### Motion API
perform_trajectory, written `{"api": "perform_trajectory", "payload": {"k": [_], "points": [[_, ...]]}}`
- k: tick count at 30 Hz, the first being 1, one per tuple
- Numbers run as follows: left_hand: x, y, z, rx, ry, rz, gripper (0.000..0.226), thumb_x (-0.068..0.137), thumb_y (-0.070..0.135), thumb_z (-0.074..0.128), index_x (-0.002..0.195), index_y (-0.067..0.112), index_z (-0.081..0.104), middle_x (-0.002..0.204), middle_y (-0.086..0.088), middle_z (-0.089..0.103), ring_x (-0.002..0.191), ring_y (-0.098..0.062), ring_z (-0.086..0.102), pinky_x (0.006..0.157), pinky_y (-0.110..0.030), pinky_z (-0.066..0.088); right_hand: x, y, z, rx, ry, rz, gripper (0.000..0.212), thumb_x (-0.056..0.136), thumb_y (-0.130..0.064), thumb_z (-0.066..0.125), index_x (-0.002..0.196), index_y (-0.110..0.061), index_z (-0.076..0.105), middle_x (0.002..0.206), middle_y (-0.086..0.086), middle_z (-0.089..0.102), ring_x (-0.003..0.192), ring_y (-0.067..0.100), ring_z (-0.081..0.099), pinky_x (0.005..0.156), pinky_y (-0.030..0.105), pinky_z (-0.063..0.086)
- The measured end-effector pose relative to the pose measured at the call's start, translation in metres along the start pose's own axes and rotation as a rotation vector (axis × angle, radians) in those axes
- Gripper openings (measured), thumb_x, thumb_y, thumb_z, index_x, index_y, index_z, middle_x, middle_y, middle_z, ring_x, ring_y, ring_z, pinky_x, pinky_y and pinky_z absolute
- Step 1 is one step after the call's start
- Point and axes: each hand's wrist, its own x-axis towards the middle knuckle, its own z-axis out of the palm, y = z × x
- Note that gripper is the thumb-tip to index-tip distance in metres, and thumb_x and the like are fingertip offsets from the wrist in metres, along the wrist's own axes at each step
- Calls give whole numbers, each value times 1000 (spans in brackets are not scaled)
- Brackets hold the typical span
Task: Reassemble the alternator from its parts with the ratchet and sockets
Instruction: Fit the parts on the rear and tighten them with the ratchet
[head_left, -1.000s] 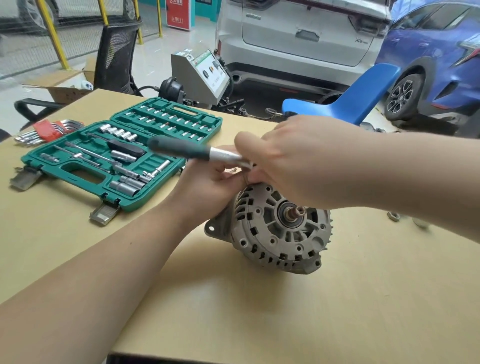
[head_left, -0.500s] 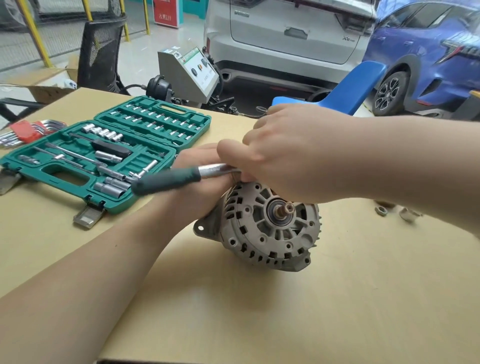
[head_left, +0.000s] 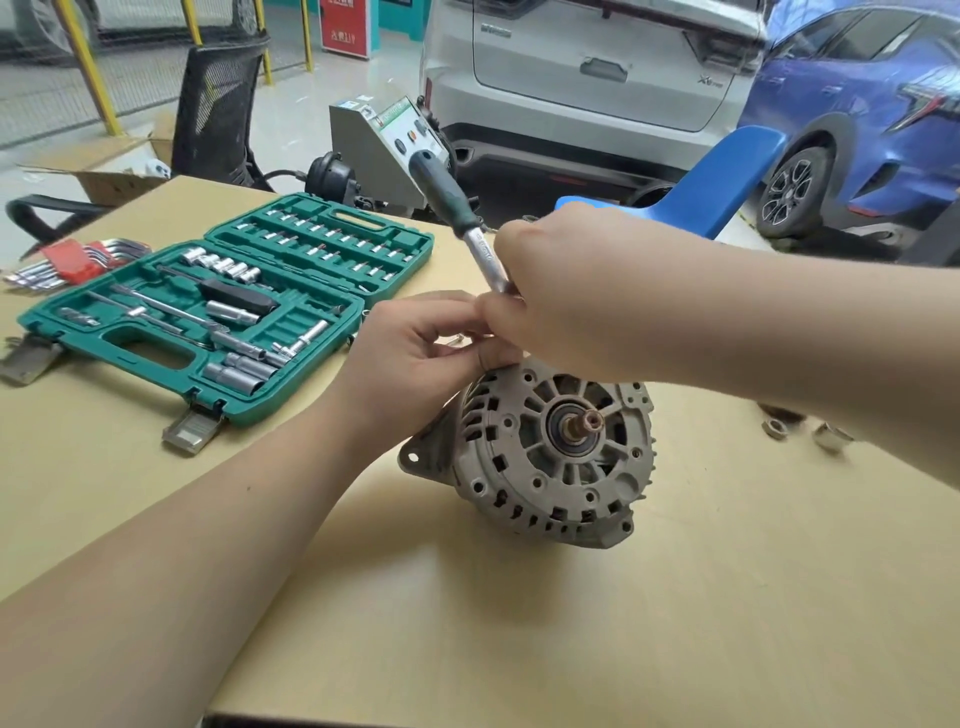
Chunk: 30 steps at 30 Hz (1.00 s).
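The grey alternator (head_left: 556, 457) lies on its side on the tan table (head_left: 571, 623), its shaft end facing me. My right hand (head_left: 576, 296) grips the head end of the ratchet (head_left: 457, 213) above the alternator's top edge. The ratchet's dark green handle points up and to the back left. My left hand (head_left: 415, 364) holds the alternator's upper left edge, fingers curled just under the ratchet head. The socket and whatever it sits on are hidden by both hands.
An open green socket case (head_left: 228, 306) lies at the left with several sockets and extensions. Red-held hex keys (head_left: 72, 260) lie beyond it. Two loose nuts (head_left: 800, 428) sit at the right. A blue chair (head_left: 717, 176) and parked cars stand behind.
The ratchet handle has swung from pointing left and level to pointing up and back. Both hands stay at the alternator's top edge.
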Motion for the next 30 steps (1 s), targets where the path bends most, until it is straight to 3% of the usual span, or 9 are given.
{"api": "perform_trajectory", "payload": {"k": [3, 6, 9, 13, 16, 20, 25, 27, 30], "points": [[0, 1, -1, 92, -18, 41, 8, 97, 18, 75, 100, 17, 82, 90, 11, 77, 87, -4, 70, 78, -28, 56, -7, 6, -5, -25, 11, -176, 34, 101, -46, 50, 80, -24, 34, 68, -2, 41, 56, 17, 44, 45, 32, 29], [1, 1, -4, 70, -47, 19, 22, 96, 8, 71, 84, 26, 76, 82, 3, 70, 75, -14, 64, 64, -33, 49, -14, 9, -6, -338, 73, -439, 39, 99, -36, 57, 93, -26, 20, 58, -2, 28, 45, 18, 34, 38, 30, 26], [-1, 0, -1, 79, -35, 32, 13, 97, 17, 77, 96, 30, 80, 89, 23, 75, 87, 3, 69, 76, -16, 52, -14, 7, 0, -269, 54, -319, 41, 103, -37, 50, 88, -22, 15, 59, 2, 37, 48, 23, 38, 43, 32, 28], [0, -5, 0, 29, -10, 32, 17, 91, 18, 80, 108, 20, 82, 100, 13, 79, 97, -9, 73, 84, -31, 60, -8, 4, 7, 13, 28, -33, 43, 105, -46, 45, 76, -22, 24, 68, 2, 43, 55, 22, 44, 47, 31, 24], [1, -5, -1, 89, -5, 47, 16, 93, 32, 77, 104, 22, 84, 97, 9, 80, 95, -11, 74, 82, -33, 60, -8, 10, 8, -73, 54, -204, 40, 105, -41, 47, 82, -23, 20, 66, 3, 44, 55, 25, 49, 45, 34, 33], [0, -2, -2, 79, -35, 43, 11, 90, 32, 72, 90, 41, 80, 92, 29, 74, 87, 7, 69, 75, -18, 54, -10, 13, 2, -273, -30, -460, 43, 102, -24, 48, 90, -26, 7, 68, 4, 52, 65, 33, 58, 55, 45, 53], [1, -6, 0, 32, -25, 39, 16, 95, 26, 79, 110, 22, 83, 101, 14, 79, 97, -8, 73, 83, -31, 61, -11, 8, 14, -167, 114, -152, 33, 105, -37, 46, 92, -17, 23, 62, 3, 37, 48, 21, 36, 45, 30, 23], [1, -3, 1, 48, -23, 43, 13, 94, 22, 80, 107, 21, 82, 100, 3, 79, 97, -14, 73, 83, -38, 62, -10, 10, 13, -40, 85, -102, 32, 107, -45, 38, 91, -20, 24, 66, 2, 39, 53, 21, 39, 47, 32, 25], [1, 4, -2, 62, -33, 27, 9, 94, 22, 78, 90, 30, 82, 88, 10, 75, 86, -5, 69, 75, -35, 55, -9, 15, 10, -126, 75, -350, 33, 106, -43, 39, 93, -23, 16, 64, 3, 46, 56, 29, 50, 49, 39, 43]]}}
